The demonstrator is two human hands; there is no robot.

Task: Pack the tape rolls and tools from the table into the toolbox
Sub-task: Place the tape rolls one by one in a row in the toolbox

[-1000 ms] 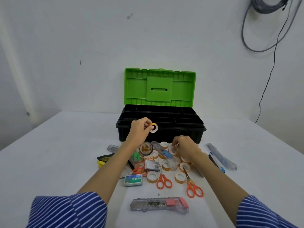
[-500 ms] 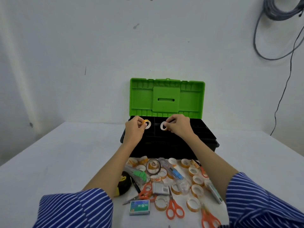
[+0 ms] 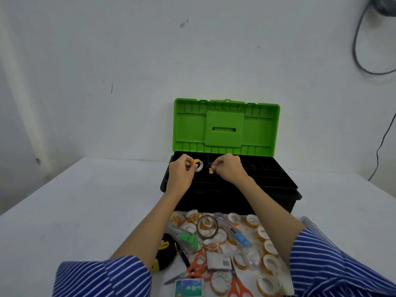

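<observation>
A black toolbox with its green lid raised stands at the back of the white table. Both hands hover over its rear left compartments. My left hand pinches a small orange-cored tape roll held on edge. My right hand grips another small tape roll, lower down at the tray, with only its orange edge showing. Several more tape rolls lie on the table in front of the toolbox, between my forearms.
Mixed into the pile are orange scissors, a second pair, a black and yellow tape measure, a larger clear tape roll, a blue-tipped cutter and a staple box. A cable hangs down the wall at right.
Both hands rose from the pile with a tape roll each and reached over the toolbox. My right hand has since lowered its roll toward the tray. The camera tilted up.
</observation>
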